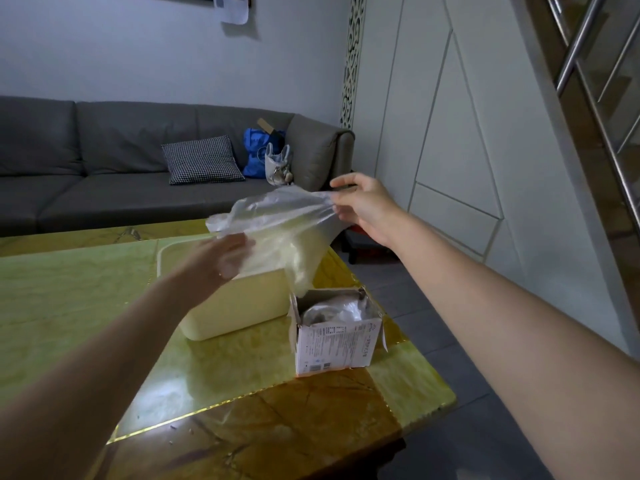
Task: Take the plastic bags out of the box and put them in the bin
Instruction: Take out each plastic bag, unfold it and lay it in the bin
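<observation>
Both hands hold one clear plastic bag (277, 223) up in the air above the counter (86, 299). On the right, the right hand (363, 206) pinches the bag's far corner between thumb and fingers, with the film drawn taut from that pinch. On the left, the left hand (221, 254) grips the bag's near edge; its fingers are partly veiled by the film, so their exact lie is hard to read, but they curl onto the plastic. Between the two hands the bag is stretched out and sags, its lower tail hanging down to just above the box (334, 336). That box is small, white cardboard with printed sides, open at the top, standing near the counter's right edge; more crumpled clear plastic (332, 310) shows inside it. Just beside the box, to its left and behind, stands the bin (239, 306), a pale cream tub with rounded corners; the held bag hangs over its right part and hides much of its opening, so its contents cannot be told. The counter's top is glossy, green and brown stone pattern. Beyond it stands a grey sofa (104, 161) with a checked cushion (202, 160), a blue bag (258, 154) and a small pale bag (277, 164) on the seat.
</observation>
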Demonstrator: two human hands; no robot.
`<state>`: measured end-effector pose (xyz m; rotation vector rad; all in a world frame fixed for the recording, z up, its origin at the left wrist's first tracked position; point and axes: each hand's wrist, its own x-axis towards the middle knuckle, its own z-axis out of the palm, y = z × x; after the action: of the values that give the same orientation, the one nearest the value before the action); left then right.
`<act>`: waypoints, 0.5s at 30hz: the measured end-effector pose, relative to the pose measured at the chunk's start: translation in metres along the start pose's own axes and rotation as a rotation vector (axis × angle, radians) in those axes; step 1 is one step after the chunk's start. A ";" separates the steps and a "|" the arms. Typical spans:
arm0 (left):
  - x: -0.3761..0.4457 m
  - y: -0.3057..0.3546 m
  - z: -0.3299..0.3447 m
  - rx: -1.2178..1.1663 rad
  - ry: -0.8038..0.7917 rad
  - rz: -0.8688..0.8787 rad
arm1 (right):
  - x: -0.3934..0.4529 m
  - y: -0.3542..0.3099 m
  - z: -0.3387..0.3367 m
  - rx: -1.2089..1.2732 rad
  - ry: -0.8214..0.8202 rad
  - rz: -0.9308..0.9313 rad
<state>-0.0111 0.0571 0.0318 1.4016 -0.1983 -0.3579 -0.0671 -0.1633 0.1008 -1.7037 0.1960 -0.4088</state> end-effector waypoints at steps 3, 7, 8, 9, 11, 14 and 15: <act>0.006 0.000 -0.004 -0.026 0.018 0.001 | -0.005 0.009 0.002 0.030 -0.176 0.128; 0.017 -0.001 0.000 0.134 0.052 0.005 | 0.000 0.015 0.011 -0.030 -0.040 0.078; 0.018 -0.001 0.001 0.155 0.072 -0.003 | 0.002 0.015 0.012 -0.027 0.030 0.059; 0.018 -0.001 0.000 0.159 0.095 -0.017 | 0.004 0.017 0.012 -0.010 0.088 0.044; 0.020 -0.001 -0.006 0.115 0.169 -0.043 | 0.008 0.019 0.010 0.036 0.170 0.028; 0.026 0.006 -0.025 0.004 0.361 -0.042 | 0.013 0.024 0.011 0.052 0.238 0.059; 0.029 0.010 -0.033 -0.021 0.435 -0.018 | 0.017 0.027 0.015 0.048 0.241 0.073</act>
<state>0.0290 0.0785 0.0344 1.4265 0.1746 -0.0634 -0.0428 -0.1599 0.0753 -1.5925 0.4198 -0.5602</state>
